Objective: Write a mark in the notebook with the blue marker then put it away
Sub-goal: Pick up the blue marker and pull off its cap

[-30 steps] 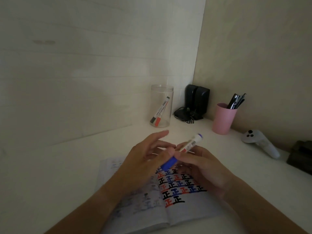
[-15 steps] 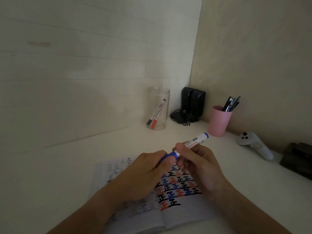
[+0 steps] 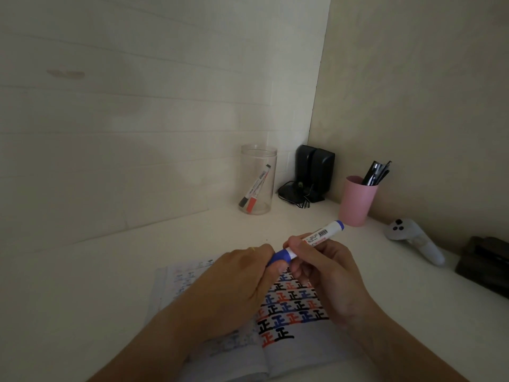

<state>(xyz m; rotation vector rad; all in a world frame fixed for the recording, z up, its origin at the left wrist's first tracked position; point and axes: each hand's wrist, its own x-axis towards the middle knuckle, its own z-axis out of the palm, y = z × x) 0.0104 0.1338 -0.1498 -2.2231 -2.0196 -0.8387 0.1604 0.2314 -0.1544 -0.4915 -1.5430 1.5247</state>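
Two markers [image 3: 254,188], seemingly, inside clear jar [image 3: 259,164].

We're looking at the blue marker [image 3: 311,242], white barrel w/ barcode label, blue end cap pointing up-right, blue cap at its lower-left end; it's tilting above the notebook [image 3: 300,334], just over the top edge of the right page. The notebook is lying open & flat on the desk, right page carrying rows of black, red & blue 正 marks, left page showing only faint marks, too blurry to read.
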